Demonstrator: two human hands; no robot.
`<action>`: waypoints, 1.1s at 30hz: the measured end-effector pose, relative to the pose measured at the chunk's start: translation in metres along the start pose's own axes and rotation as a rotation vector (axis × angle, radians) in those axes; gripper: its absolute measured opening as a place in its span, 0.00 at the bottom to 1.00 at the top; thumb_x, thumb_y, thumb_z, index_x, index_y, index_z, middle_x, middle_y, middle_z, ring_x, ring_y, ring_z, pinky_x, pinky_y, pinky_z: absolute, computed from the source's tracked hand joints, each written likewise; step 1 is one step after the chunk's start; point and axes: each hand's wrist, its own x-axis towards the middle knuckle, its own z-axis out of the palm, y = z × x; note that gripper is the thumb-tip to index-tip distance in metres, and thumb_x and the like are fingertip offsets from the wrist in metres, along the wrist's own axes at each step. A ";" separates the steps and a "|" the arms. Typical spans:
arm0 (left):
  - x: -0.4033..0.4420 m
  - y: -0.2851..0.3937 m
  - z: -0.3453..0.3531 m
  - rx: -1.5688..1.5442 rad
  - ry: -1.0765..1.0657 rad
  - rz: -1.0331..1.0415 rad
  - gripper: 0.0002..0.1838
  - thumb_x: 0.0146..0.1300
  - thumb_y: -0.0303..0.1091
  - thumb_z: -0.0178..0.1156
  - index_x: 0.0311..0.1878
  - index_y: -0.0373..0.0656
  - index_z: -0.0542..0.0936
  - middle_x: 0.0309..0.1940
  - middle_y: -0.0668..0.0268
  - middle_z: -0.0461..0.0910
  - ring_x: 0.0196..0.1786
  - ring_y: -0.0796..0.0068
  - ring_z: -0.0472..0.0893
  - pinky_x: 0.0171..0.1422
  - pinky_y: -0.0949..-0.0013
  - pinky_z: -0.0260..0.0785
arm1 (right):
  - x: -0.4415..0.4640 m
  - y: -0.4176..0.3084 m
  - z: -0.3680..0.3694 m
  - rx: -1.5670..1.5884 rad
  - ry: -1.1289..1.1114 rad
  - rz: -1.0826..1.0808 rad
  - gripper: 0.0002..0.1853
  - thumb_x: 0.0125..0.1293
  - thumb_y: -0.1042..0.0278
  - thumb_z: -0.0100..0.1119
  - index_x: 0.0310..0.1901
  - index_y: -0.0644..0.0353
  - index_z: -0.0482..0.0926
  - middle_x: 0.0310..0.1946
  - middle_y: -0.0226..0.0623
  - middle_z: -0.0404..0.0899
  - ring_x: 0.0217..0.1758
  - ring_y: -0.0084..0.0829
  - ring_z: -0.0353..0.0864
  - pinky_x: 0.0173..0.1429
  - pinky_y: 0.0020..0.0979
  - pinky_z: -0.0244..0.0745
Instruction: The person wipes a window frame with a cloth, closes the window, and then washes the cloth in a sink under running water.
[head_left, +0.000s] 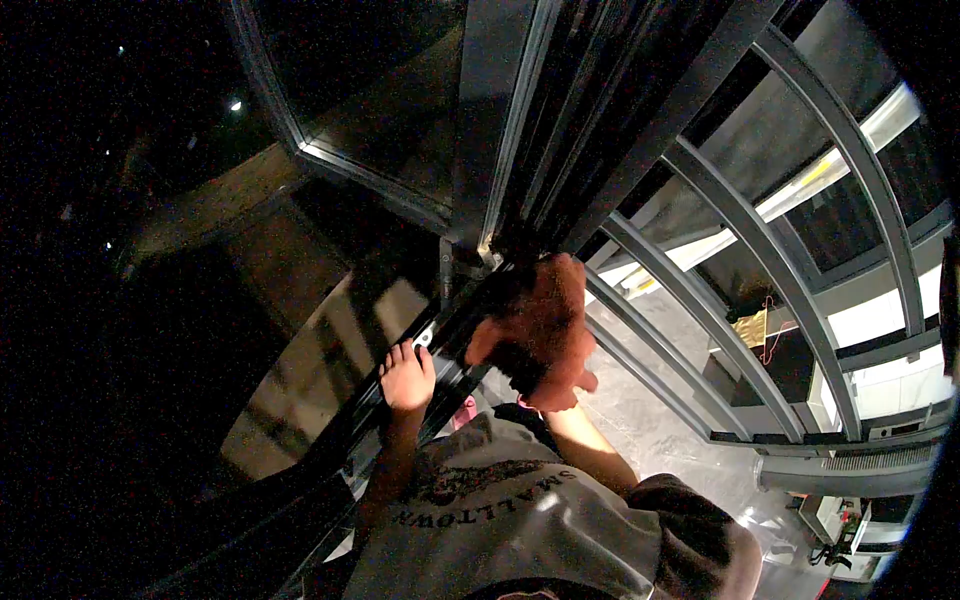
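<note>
My left hand (407, 378) lies palm down on the dark window frame (372, 408), fingers extended, beside a small white fitting (424, 337). A reddish-brown cloth (548, 318) is bunched around my right hand (565, 392), hiding most of its fingers. The hand and cloth are over the dark frame tracks, below the corner of a glass pane (380, 100). Deep shadow hides where the cloth meets the frame.
Curved grey bars (740, 225) run along the right, with a pale floor (655, 430) below. Past them are a yellow item (748, 328) and a pink hanger (770, 345). A pink object (464, 412) is near my body. Outside, left, it is dark.
</note>
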 end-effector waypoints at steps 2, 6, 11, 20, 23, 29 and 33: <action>0.000 0.000 0.000 -0.024 0.004 0.007 0.16 0.58 0.41 0.44 0.39 0.39 0.72 0.35 0.55 0.74 0.39 0.57 0.73 0.43 0.58 0.64 | -0.009 0.009 0.005 0.049 0.046 0.045 0.17 0.58 0.65 0.50 0.48 0.59 0.62 0.43 0.36 0.65 0.47 0.32 0.64 0.50 0.30 0.60; 0.000 0.003 -0.001 -0.006 -0.023 -0.009 0.16 0.58 0.41 0.44 0.39 0.39 0.72 0.35 0.55 0.74 0.39 0.57 0.73 0.43 0.58 0.64 | -0.026 0.044 0.027 0.091 0.011 0.140 0.21 0.59 0.67 0.48 0.53 0.60 0.57 0.49 0.38 0.61 0.53 0.32 0.61 0.55 0.29 0.56; 0.001 0.003 -0.002 -0.013 -0.004 -0.002 0.16 0.58 0.41 0.44 0.39 0.39 0.72 0.35 0.55 0.74 0.39 0.57 0.73 0.43 0.58 0.64 | -0.048 0.106 0.068 0.181 -0.189 0.275 0.26 0.60 0.69 0.47 0.59 0.61 0.52 0.57 0.40 0.57 0.60 0.32 0.56 0.62 0.29 0.51; 0.000 0.005 -0.004 -0.007 -0.002 -0.003 0.15 0.57 0.40 0.45 0.39 0.39 0.72 0.34 0.56 0.74 0.38 0.57 0.74 0.41 0.58 0.65 | -0.033 0.123 0.105 -0.295 -0.104 -0.148 0.27 0.60 0.75 0.44 0.62 0.63 0.51 0.61 0.42 0.53 0.64 0.33 0.53 0.66 0.28 0.46; -0.001 0.005 -0.004 -0.026 -0.078 -0.043 0.15 0.58 0.40 0.44 0.43 0.42 0.70 0.37 0.57 0.73 0.41 0.56 0.73 0.44 0.56 0.64 | -0.018 0.127 0.120 -0.196 -0.160 -0.041 0.26 0.60 0.75 0.41 0.61 0.61 0.52 0.61 0.40 0.54 0.64 0.34 0.52 0.67 0.28 0.44; -0.001 0.006 -0.003 0.013 0.003 -0.004 0.14 0.56 0.40 0.46 0.39 0.39 0.73 0.33 0.57 0.74 0.38 0.59 0.74 0.41 0.59 0.65 | -0.005 0.137 0.129 -0.201 -0.137 0.027 0.21 0.60 0.71 0.42 0.56 0.60 0.57 0.54 0.39 0.59 0.58 0.35 0.57 0.60 0.29 0.51; -0.002 0.006 -0.002 0.001 0.028 0.008 0.14 0.56 0.39 0.47 0.39 0.40 0.73 0.33 0.58 0.74 0.37 0.60 0.74 0.41 0.60 0.65 | -0.006 0.138 0.134 -0.219 -0.093 0.042 0.18 0.59 0.69 0.42 0.52 0.59 0.61 0.50 0.38 0.62 0.53 0.35 0.60 0.55 0.30 0.55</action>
